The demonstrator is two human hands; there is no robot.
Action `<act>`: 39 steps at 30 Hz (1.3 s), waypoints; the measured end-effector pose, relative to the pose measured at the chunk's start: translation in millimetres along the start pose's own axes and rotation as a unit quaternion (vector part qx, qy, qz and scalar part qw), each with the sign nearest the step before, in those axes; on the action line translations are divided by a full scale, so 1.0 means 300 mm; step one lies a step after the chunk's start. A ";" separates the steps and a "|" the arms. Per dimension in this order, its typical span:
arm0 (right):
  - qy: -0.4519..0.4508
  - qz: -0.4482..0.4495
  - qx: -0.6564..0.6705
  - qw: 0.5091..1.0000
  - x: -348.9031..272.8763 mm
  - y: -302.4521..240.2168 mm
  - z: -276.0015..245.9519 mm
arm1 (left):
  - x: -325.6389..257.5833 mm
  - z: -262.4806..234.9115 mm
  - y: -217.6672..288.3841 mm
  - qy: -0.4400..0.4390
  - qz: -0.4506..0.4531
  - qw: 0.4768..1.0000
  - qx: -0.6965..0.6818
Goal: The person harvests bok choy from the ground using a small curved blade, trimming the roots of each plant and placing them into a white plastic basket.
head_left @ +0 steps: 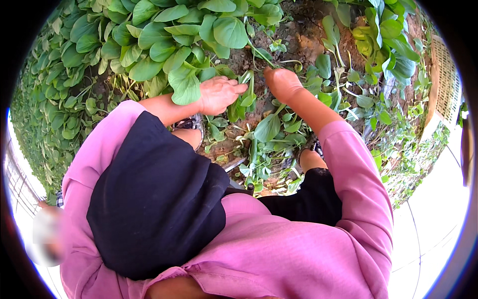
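My left hand [221, 94] is closed, its fingers against the pale stalks of a leafy green plant [248, 94] whose leaves hang downward. A broad leaf covers part of my left wrist. Just to the right, my right hand [281, 82] is in a fist with its thumb side toward the plant. A thin green leaf stalk [261, 56] runs out from its fingers toward the upper left. The fingertips of both hands are partly hidden. Loose leaves and plucked greens [269, 127] lie on the soil below my hands.
Dense rows of leafy greens [149, 37] fill the left and far side. More plants [391, 40] grow at the far right, beside a pale woven basket [445, 79]. My feet stand on either side of the scattered leaves. Another person [47, 236] is blurred at the left edge.
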State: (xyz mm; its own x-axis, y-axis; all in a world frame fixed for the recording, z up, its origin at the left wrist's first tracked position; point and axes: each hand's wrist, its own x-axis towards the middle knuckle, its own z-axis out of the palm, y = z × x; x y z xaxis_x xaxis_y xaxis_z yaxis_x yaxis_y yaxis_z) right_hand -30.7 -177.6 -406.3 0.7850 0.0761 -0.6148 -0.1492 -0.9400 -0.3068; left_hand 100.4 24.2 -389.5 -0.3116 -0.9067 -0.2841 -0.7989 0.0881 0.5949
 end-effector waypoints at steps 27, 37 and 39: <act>0.114 0.056 0.719 0.684 -0.242 -0.070 -0.230 | 0.073 -0.261 0.192 0.285 -0.148 0.832 -0.451; 0.118 0.180 0.574 0.790 -0.065 -0.075 -0.233 | 0.060 -0.286 0.062 0.152 -0.258 0.873 -0.385; 0.171 0.160 0.448 0.863 0.039 -0.048 -0.186 | 0.094 -0.307 0.003 0.201 -0.171 0.954 -0.139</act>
State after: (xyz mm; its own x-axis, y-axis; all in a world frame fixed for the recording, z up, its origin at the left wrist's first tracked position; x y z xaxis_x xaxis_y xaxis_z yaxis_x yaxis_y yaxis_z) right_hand 14.2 -181.6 -368.6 0.7261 -0.3866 -0.5686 -0.6757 -0.2480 -0.6942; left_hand 138.2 -39.4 -327.7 0.2101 -0.9529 -0.2187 -0.6339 -0.3031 0.7116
